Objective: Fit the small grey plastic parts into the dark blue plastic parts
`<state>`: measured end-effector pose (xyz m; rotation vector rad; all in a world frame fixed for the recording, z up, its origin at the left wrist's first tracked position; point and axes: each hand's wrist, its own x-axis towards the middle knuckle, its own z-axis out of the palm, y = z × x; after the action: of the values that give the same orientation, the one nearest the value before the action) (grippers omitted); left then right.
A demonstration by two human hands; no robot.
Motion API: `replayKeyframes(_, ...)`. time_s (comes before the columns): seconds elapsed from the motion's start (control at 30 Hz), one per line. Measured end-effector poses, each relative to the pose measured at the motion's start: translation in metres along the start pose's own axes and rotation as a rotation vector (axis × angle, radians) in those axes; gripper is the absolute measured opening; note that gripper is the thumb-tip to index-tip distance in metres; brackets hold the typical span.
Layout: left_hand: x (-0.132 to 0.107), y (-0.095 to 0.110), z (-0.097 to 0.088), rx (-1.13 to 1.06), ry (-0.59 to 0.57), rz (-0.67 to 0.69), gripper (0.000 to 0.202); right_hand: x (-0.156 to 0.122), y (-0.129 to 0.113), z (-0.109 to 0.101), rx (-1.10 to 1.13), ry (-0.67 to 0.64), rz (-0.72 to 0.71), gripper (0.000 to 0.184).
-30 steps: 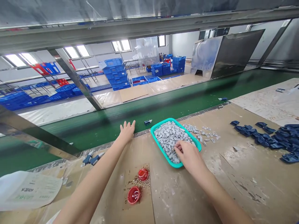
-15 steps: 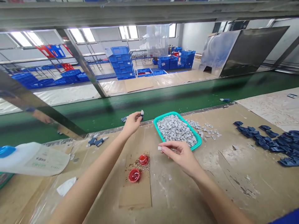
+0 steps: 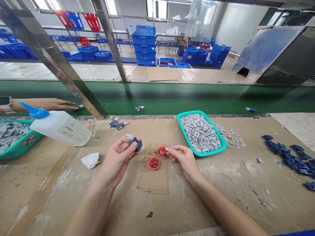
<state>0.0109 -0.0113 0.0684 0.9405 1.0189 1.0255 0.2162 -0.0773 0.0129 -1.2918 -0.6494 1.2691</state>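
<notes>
Head view, bench beside green conveyor belt.

A dark-blue plastic part is being held in the left hand. It is being clamped between thumb and fingertips at the hand's 1 o'clock, and a pale piece is showing at its upper edge.

A grey chip is being pinched in the right hand. Thumb and forefinger are closed on it at the hand's 10 o'clock. The chip is being held just beside a red cap; whether they are touching cannot be told. The part and the chip are being kept apart, with the chip at the part's 3 o'clock.

A second red cap is lying at the first cap's 7 o'clock. Both are sitting on a cardboard scrap.

A teal tray, heaped with grey chips, is lying at the right hand's 1 o'clock. A glue bottle is lying on its side at the left hand's 10 o'clock, with a crumpled tissue near it. A pile of blue parts is lying at 3 o'clock. A co-worker's hand is resting on the belt at far left.
</notes>
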Motion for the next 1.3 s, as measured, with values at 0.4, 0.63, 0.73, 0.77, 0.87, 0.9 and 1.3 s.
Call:
replayKeyframes(0.4,-0.002,-0.007,0.003,-0.073,-0.028,-0.098,0.035,0.001,0.002,-0.002,-0.082,-0.011,0.025,0.031)
replayKeyframes(0.63,-0.004,-0.018,0.009,0.144,-0.015,0.073,0.029,-0.011,-0.016,-0.002,0.01,-0.058,0.045,0.024)
replayKeyframes(0.73,-0.01,-0.024,0.018,0.265,-0.019,0.157,0.025,-0.02,-0.027,-0.001,0.037,-0.088,0.019,0.021)
replayKeyframes(0.77,-0.012,-0.026,0.021,0.282,-0.028,0.168,0.024,-0.022,-0.029,-0.001,0.036,-0.101,0.01,0.02)
replayKeyframes(0.87,-0.017,-0.029,0.028,0.29,-0.058,0.155,0.022,-0.028,-0.033,0.001,0.019,-0.147,-0.008,0.018)
replayKeyframes(0.9,-0.019,-0.03,0.03,0.283,-0.066,0.143,0.022,-0.029,-0.033,0.001,0.014,-0.164,-0.011,0.017)
replayKeyframes(1.3,-0.029,-0.031,0.038,0.256,-0.113,0.089,0.02,-0.027,-0.025,0.0,-0.06,-0.308,0.05,0.025)
